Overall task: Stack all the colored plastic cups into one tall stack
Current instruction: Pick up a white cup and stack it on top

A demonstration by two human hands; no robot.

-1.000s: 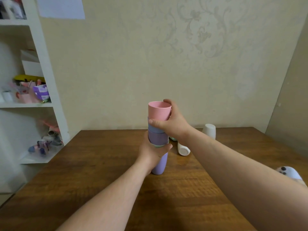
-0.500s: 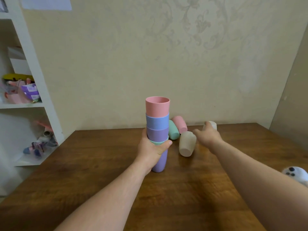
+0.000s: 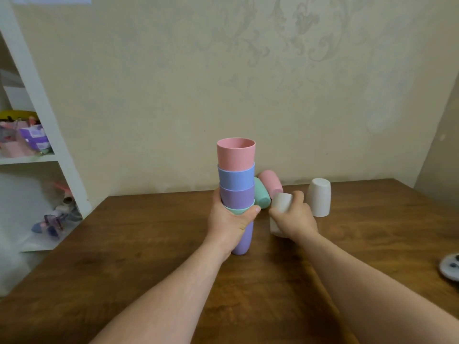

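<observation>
A stack of cups (image 3: 236,180) stands on the wooden table (image 3: 149,244), pink on top, then blue, purple, green and a lilac one at the bottom. My left hand (image 3: 229,220) grips the stack around its lower middle. My right hand (image 3: 294,219) is closed around a beige cup (image 3: 280,207) just right of the stack, bottom end up. Behind the stack a green cup (image 3: 261,196) and a pink cup (image 3: 270,183) lie on their sides. A white cup (image 3: 319,197) stands upside down further right.
A white shelf unit (image 3: 37,135) with clutter stands at the left, beside the table's left edge. A white-grey object (image 3: 450,266) lies at the table's right edge. The wall is close behind the cups.
My right hand left the top of the stack, reached right toward the loose cups, and now holds the beige cup. My left hand has stayed on the stack.
</observation>
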